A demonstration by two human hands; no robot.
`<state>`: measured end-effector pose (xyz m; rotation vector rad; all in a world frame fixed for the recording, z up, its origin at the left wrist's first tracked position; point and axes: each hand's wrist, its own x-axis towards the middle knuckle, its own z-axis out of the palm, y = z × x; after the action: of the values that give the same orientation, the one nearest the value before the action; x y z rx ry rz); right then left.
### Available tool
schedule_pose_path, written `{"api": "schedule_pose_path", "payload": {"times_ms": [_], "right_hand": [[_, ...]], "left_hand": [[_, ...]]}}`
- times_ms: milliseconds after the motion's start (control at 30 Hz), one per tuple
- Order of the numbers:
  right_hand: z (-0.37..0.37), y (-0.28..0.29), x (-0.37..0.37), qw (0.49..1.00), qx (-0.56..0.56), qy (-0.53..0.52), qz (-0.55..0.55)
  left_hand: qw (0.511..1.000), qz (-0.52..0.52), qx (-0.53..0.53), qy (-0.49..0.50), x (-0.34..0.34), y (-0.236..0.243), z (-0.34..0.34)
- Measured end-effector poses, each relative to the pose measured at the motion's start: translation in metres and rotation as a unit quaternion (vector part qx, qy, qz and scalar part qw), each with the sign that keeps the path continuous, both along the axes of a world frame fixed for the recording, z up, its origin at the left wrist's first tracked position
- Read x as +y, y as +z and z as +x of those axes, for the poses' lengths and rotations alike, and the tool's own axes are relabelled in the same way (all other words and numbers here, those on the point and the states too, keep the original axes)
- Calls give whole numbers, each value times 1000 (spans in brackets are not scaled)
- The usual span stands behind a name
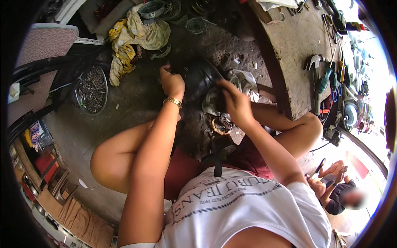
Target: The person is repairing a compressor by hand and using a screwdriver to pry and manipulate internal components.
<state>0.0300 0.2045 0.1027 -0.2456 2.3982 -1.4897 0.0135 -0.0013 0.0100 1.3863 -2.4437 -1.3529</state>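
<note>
A glossy black rounded casing (200, 76) sits on the floor between my hands, its exact kind unclear. My left hand (173, 86), with a gold watch (173, 101) at the wrist, is at its left side. The left fingers are curled, and what they hold is hidden. My right hand (237, 101) grips the casing's right edge with bent fingers. Closer to me lies a ring-shaped motor part with copper windings (221, 126), just below the right hand. A greyish cloth (246, 82) lies beyond that hand.
A round container of small metal pieces (92, 89) stands left. Yellow and cream rags (140, 35) and a metal bowl (151, 9) lie at the far side. On the right, a worktable (289, 49) holds a hammer (315, 62) and several tools. Another person (341, 196) sits at lower right.
</note>
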Motion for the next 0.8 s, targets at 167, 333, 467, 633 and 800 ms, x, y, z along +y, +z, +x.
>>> {"api": "schedule_pose_path", "payload": {"times_ms": [167,333,467,633,800], "right_hand": [[23,29,38,1000,-16,-11,12],[-52,-33,-42,999,-44,-24,-9],[0,3,3,1000,-4,1,16],[27,27,41,998,-59,-31,18],[-45,-38,-35,997,43,-33,-47]], "left_hand": [[1000,-7,18,1,-9,-12,-3],[1000,-16,15,-22,2,-5,0],[1000,4,-5,-4,-2,0,0],[1000,-11,-12,6,-6,-8,-6],[999,1,17,-32,-2,-1,-11]]}}
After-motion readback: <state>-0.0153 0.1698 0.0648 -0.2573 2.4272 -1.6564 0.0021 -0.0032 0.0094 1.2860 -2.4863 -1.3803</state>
